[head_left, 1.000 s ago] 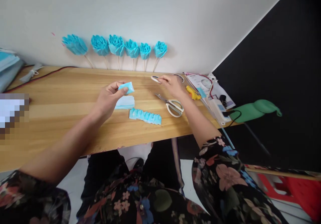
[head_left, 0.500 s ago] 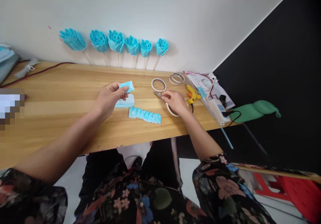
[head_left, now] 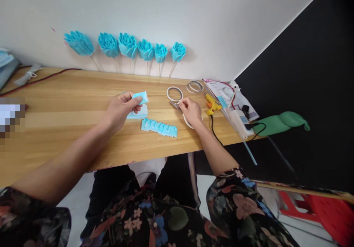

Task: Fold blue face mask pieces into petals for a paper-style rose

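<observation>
Left hand is lifted just off the wooden surface, forearm angling in from the lower left, thumb and fingers pinched on a small folded blue paper piece. Beneath it lies a stack of blue paper, and just nearer, a pleated blue strip. Right hand is curled down over the scissors — fingers closed around the handles, blades poking out toward a tape ring. A yellow glue gun sits just to its right. Blue paper flowers lean on the wall.
</observation>
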The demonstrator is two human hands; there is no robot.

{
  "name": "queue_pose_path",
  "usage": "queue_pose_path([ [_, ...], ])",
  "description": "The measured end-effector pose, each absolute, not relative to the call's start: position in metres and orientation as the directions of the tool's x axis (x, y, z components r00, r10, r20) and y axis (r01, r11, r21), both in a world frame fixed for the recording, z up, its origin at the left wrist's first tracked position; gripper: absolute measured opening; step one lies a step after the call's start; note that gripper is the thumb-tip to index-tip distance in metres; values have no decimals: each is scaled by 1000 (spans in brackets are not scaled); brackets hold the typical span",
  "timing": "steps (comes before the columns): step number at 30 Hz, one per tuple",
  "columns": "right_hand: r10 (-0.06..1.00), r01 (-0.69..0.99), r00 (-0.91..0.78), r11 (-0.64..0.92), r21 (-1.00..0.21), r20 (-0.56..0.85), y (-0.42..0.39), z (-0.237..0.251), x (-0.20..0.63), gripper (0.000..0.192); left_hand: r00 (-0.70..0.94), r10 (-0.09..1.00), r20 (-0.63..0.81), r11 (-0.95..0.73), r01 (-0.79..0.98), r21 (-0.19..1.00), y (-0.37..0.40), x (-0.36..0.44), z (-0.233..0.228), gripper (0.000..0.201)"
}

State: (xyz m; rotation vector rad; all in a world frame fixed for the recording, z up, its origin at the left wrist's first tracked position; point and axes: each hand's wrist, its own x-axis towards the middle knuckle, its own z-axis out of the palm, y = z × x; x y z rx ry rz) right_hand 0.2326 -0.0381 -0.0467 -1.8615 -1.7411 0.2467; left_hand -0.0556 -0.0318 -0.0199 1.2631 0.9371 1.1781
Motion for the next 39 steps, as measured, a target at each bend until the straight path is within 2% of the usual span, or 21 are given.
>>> queue_pose_path([
  [4,931,747,179,80,-660,316,-42,-42,228,22,215,974,73,-43,-141,989,-35,-54,-17,27],
  [7,888,715,156,200,-670,432,-50,-23,213,25,244,969,37,-2,-142,990,-37,-53,-14,26],
  [11,791,754,-38,424,-502,611,-61,8,181,25,257,966,6,35,-156,987,-38,-52,-12,27],
  [15,636,720,-263,630,-291,726,-57,20,157,23,285,958,-10,56,-154,987,-39,-51,-9,29],
  [21,534,710,-402,695,-116,744,-42,6,146,21,315,949,10,30,-123,992,-43,-52,-8,25],
  [25,428,703,-440,712,6,790,-42,-7,144,20,325,945,-24,73,-140,988,-41,-51,-12,24],
  [35,255,625,-424,777,77,869,-39,-11,143,20,349,934,-79,145,-168,975,-44,-49,-5,22],
  [39,250,610,-438,788,82,863,-38,-12,142,21,360,929,-82,154,-175,972,-44,-49,-5,24],
])
